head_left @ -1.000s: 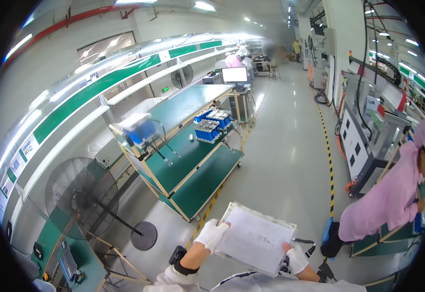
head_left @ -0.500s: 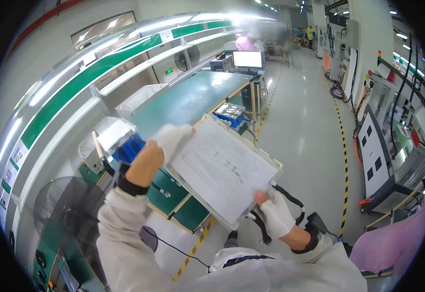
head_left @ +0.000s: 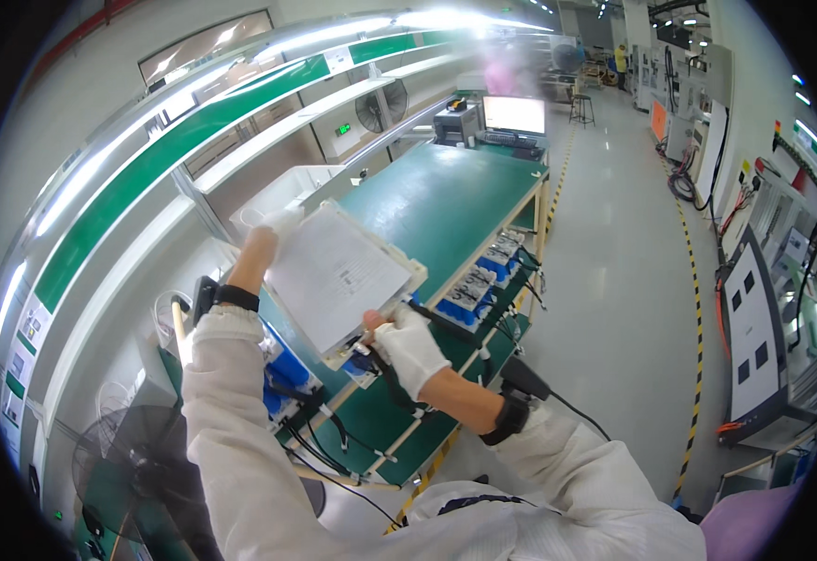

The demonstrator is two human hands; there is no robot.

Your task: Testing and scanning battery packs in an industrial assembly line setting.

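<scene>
Since the earlier frames the flat white panel (head_left: 338, 274) has come up from low in front of me and swung left, so it now hangs tilted above the near end of the green workbench (head_left: 446, 201); the bench itself fills more of my view than it did. I read this as the carrying step, with the panel nearly over its landing place; setting it down would call for levelling it first and clearing the blue boxes (head_left: 472, 292) on the lower shelf and the black cable (head_left: 446, 327) trailing from its near corner.

My left hand (head_left: 276, 227), gloved in white, is clamped on the far upper edge, fingers wrapped over the rim; my right hand (head_left: 407, 348), also gloved, grips the near lower corner, thumb on the top face and fingers curled beneath, so the panel lies stretched between the two grips, its broad face up and towards me.

A lit monitor (head_left: 514, 114) stands at the far end of the bench; a fan (head_left: 382, 101) sits on the shelf behind it.
</scene>
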